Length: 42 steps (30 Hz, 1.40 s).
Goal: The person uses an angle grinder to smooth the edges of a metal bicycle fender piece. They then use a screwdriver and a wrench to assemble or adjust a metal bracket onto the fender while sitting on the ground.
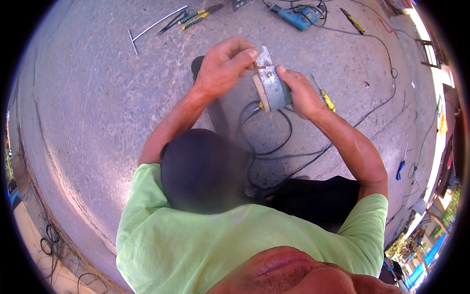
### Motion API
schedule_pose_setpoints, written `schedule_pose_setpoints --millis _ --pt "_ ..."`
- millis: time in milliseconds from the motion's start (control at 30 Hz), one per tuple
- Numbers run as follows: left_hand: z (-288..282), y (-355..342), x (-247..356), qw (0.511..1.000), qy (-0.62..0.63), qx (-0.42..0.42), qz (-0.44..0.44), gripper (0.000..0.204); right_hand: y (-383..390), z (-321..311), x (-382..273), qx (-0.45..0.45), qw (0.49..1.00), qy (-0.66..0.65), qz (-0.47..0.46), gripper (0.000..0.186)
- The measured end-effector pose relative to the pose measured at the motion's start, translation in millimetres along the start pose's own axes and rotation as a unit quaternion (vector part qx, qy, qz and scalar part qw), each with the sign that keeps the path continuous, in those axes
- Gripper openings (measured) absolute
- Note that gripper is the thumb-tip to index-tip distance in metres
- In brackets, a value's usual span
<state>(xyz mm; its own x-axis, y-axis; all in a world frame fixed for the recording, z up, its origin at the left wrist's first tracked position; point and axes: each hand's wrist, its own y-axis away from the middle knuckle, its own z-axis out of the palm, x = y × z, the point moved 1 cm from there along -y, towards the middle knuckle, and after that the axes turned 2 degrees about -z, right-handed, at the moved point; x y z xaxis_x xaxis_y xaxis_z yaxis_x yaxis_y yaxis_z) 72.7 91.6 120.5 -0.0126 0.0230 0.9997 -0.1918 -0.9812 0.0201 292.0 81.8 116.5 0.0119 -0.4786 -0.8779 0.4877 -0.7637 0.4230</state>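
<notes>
A curved grey metal piece (276, 90) with a worn, rust-marked upper end is raised in front of me over the concrete floor. My right hand (304, 95) grips its right side, thumb on the face near the top. At the upper left edge, my left hand (225, 66) has thumb and forefinger pinched together against the piece; whether something small is between those fingertips is hidden. A pale tan strip (260, 88) runs along the left side of the piece. Just beyond my right wrist, a screwdriver with a yellow handle (329, 101) lies on the floor.
A T-handle wrench (156, 24) and green-and-yellow-handled pliers (193, 18) lie at the far left. A blue power drill (293, 17) and a yellow-and-black tool (353, 22) are farther right. Dark cable (289, 157) loops below my hands. A blue-handled screwdriver (401, 169) lies at right.
</notes>
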Motion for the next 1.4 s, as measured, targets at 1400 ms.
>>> schedule_pose_setpoints --millis 1400 --pt "-5 -14 -21 0.95 0.308 0.037 -0.042 0.014 -3 -211 24 0.25 0.937 0.242 0.02 0.055"
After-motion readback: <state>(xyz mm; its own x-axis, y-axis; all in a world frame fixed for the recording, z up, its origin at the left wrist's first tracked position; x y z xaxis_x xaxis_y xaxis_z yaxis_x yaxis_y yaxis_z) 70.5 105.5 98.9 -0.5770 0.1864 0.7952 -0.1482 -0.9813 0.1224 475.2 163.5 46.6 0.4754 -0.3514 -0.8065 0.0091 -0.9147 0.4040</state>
